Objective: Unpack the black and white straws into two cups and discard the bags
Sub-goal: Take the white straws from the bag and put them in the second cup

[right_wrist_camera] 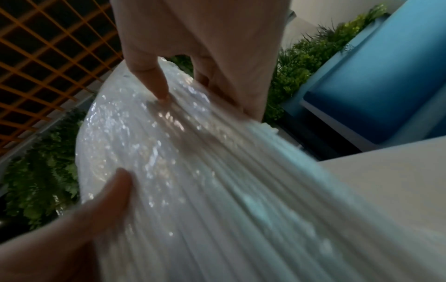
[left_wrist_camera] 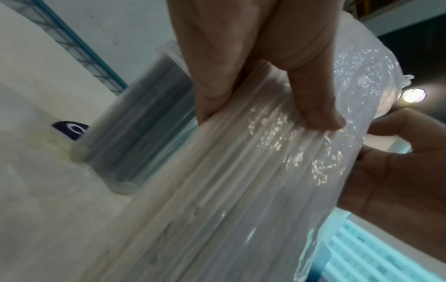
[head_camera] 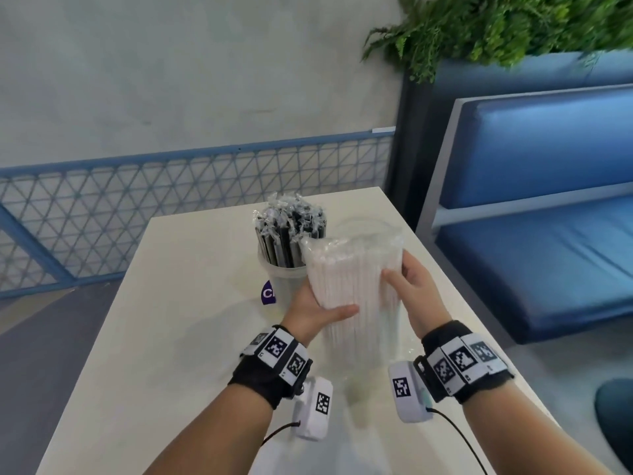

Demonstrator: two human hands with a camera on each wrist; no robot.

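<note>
Cup (head_camera: 286, 282) w/ black straws (head_camera: 291, 234) stands upright on table (head_camera: 171, 320), straws pointing up, at far middle. Just right of it, touching, bag of white straws (head_camera: 356, 289): long axis runs near-to-far, tilted up, far end raised over the table. Left hand (head_camera: 317, 311) grips bag's left side, thumb over front; right hand (head_camera: 416, 296) grips right side, fingers (right_wrist_camera: 154, 80) curled onto the plastic.
</note>
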